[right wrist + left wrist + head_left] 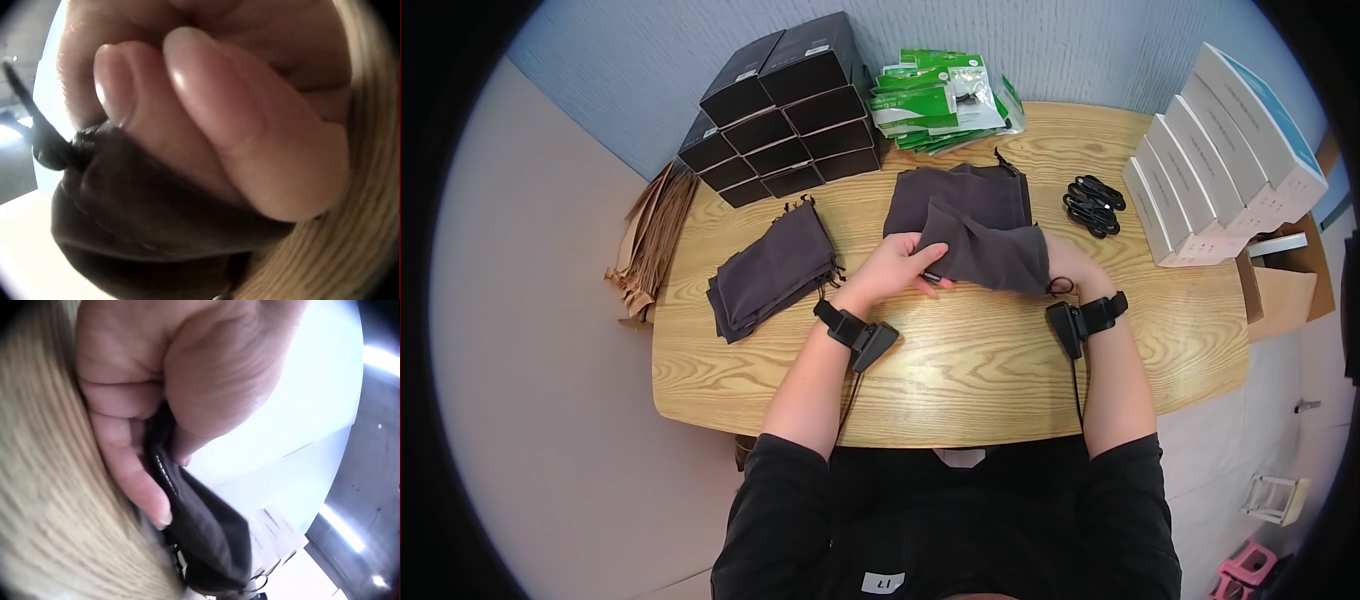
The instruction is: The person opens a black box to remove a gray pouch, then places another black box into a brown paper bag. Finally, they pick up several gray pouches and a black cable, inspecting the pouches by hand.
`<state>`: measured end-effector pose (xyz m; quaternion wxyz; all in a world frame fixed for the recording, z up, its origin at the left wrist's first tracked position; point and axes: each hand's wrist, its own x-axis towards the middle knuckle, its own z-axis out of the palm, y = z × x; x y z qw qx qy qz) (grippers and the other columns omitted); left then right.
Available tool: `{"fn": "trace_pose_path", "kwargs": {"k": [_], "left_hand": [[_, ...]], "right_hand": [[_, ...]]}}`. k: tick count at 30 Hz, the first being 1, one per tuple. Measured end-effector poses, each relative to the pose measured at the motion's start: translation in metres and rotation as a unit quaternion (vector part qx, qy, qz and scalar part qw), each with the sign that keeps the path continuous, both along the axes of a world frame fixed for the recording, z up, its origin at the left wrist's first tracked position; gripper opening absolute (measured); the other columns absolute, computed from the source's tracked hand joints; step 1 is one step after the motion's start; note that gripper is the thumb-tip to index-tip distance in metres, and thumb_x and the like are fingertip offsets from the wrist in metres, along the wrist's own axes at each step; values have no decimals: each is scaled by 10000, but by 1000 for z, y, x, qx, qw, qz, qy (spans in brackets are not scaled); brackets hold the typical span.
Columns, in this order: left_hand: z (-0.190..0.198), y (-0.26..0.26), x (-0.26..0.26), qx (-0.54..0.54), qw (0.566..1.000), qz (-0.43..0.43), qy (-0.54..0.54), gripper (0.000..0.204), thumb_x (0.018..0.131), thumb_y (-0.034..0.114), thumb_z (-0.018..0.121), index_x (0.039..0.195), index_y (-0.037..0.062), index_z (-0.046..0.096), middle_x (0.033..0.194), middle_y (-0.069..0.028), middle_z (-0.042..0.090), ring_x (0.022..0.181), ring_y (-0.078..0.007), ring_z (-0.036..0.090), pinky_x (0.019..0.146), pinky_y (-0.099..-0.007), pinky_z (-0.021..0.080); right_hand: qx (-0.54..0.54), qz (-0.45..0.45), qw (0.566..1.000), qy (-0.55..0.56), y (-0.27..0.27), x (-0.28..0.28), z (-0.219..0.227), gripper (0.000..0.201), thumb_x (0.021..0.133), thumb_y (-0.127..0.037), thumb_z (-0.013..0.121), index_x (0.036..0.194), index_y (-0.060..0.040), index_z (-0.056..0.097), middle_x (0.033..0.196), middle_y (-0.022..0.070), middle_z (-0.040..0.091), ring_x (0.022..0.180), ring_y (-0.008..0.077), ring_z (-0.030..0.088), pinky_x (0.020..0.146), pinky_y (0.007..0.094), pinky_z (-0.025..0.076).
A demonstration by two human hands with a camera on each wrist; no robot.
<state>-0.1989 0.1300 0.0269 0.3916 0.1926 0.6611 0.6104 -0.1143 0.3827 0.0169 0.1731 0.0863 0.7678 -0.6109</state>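
Observation:
A dark grey drawstring pouch (990, 250) stretches between both hands above the table's middle. My left hand (895, 268) pinches its left end between thumb and fingers; a dark strip with small white marks (164, 474) shows there in the left wrist view. At the pouch's right end, by the cord loop, is my right hand (231, 106), largely hidden by the cloth in the head view. The right wrist view shows its fingers curled, with the pouch cloth (150, 219) bunched against them. More grey pouches (920, 192) lie just behind.
On the left lies another stack of grey pouches (775, 270). Black boxes (785, 110) and green-and-white packets (940, 100) stand at the back. Coiled black cables (1094, 206) lie near white boxes (1200, 170) on the right. Brown paper bags (658, 235) hang at the left edge.

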Motion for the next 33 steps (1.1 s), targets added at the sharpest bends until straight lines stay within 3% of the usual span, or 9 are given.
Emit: {"fn": "trace_pose_path", "kwargs": {"k": [1,3,6,10,12,15,22,24,33], "left_hand": [[-1,2,0,0,1000,-1,0,296,921,253,579,999,-32,581,964,-112,658,718,-158,669,550,-229,533],[1,5,2,-66,997,21,31,308,915,282,588,935,-25,586,873,-115,668,624,-143,658,492,-219,504],[9,8,6,-139,986,30,87,309,916,293,587,869,-12,577,769,-100,664,571,-127,644,451,-205,467],[-3,8,4,-81,991,58,91,306,936,294,551,860,-2,559,711,-85,652,593,-119,646,452,-200,455],[-5,5,0,-24,998,45,36,305,961,294,502,895,0,551,740,-89,657,611,-115,647,457,-206,455],[-2,3,-1,-20,998,64,17,303,976,292,467,922,4,543,787,-83,668,627,-114,648,462,-207,454],[1,3,-2,-12,996,75,45,326,966,317,487,883,12,565,852,-62,678,616,-118,647,457,-203,448],[-2,0,-5,-13,997,67,42,295,957,315,510,900,33,578,907,-65,673,616,-101,611,463,-202,444],[-5,-4,-9,-11,995,93,30,299,953,328,515,863,46,558,826,-57,646,639,-86,595,470,-209,452]], "right_hand": [[-14,-7,1000,-12,1,-1,-3,387,800,-91,661,1161,21,578,1048,77,644,869,86,564,751,223,475],[106,-16,971,215,3,-4,-16,310,797,-122,662,1082,-6,629,838,37,672,703,74,583,615,224,468],[-61,-19,981,184,-2,-3,-1,246,795,-66,677,1029,11,660,920,35,683,795,63,589,705,230,483],[-70,-50,976,201,-7,-1,6,194,787,-17,678,979,9,686,894,9,679,790,42,569,699,223,487],[-56,-10,967,247,-5,-1,5,96,806,6,630,874,3,699,741,11,671,608,36,559,556,207,465],[-92,21,992,87,-1,4,12,131,835,19,567,855,-3,694,648,25,644,471,56,524,446,200,416],[-186,90,977,58,5,4,1,225,844,27,504,999,-29,657,668,9,619,443,62,535,407,207,425],[-134,48,990,3,-3,8,17,294,863,16,474,1125,-40,593,745,19,626,477,80,565,426,216,463],[-60,-28,997,31,-10,10,23,314,872,-53,503,1182,-34,551,795,46,628,522,94,574,478,252,513]]}}
